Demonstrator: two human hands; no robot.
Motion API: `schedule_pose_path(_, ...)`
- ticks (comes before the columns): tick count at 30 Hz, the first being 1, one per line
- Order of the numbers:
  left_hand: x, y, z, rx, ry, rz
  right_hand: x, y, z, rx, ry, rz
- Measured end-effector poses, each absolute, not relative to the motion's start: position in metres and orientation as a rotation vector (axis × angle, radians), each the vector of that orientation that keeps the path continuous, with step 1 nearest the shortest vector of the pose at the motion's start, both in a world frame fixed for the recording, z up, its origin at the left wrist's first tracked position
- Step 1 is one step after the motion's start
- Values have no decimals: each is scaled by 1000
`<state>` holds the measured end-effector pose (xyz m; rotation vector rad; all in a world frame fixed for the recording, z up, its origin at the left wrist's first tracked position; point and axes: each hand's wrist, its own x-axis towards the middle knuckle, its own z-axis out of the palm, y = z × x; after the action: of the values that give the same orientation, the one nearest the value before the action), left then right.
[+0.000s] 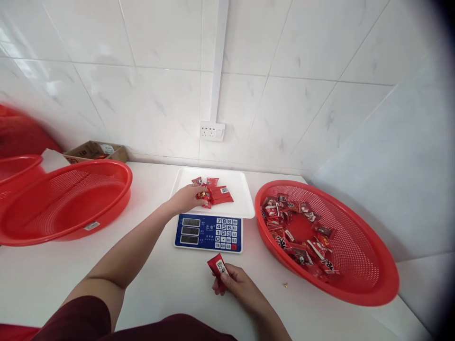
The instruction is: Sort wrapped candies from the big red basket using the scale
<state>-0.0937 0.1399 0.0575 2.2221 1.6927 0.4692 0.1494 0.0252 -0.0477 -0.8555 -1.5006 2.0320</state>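
Observation:
On the white tray (pixel 240 189) of a blue digital scale (pixel 209 233) lie several small red packets (pixel 222 194). My left hand (pixel 188 198) reaches over the tray's left side, its fingers closed around a small red and gold packet (pixel 203 195) among them. Below the scale, my right hand (pixel 236 284) holds a red packet (pixel 218 268) with a white label between thumb and fingers. At the right, a red perforated basket (pixel 359 237) contains many red and dark packets (pixel 302 227).
Another red basket (pixel 81 194) stands at the left, with part of one more beside it. A cardboard box (pixel 95 150) is against the wall at the back left. A tiny gold-coloured bit (pixel 285 285) lies near the right basket. A socket (pixel 212 131) is on the tiled wall.

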Motion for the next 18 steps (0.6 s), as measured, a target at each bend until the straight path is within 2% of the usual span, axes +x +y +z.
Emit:
schedule_pose_path(14, -94, 125, 61, 2379, 1625, 298, 149, 25, -51, -816, -1509, 2021)
schedule_pose_path(18, -95, 124, 67, 2345, 1744, 358, 149, 25, -49, -820, -1506, 2024)
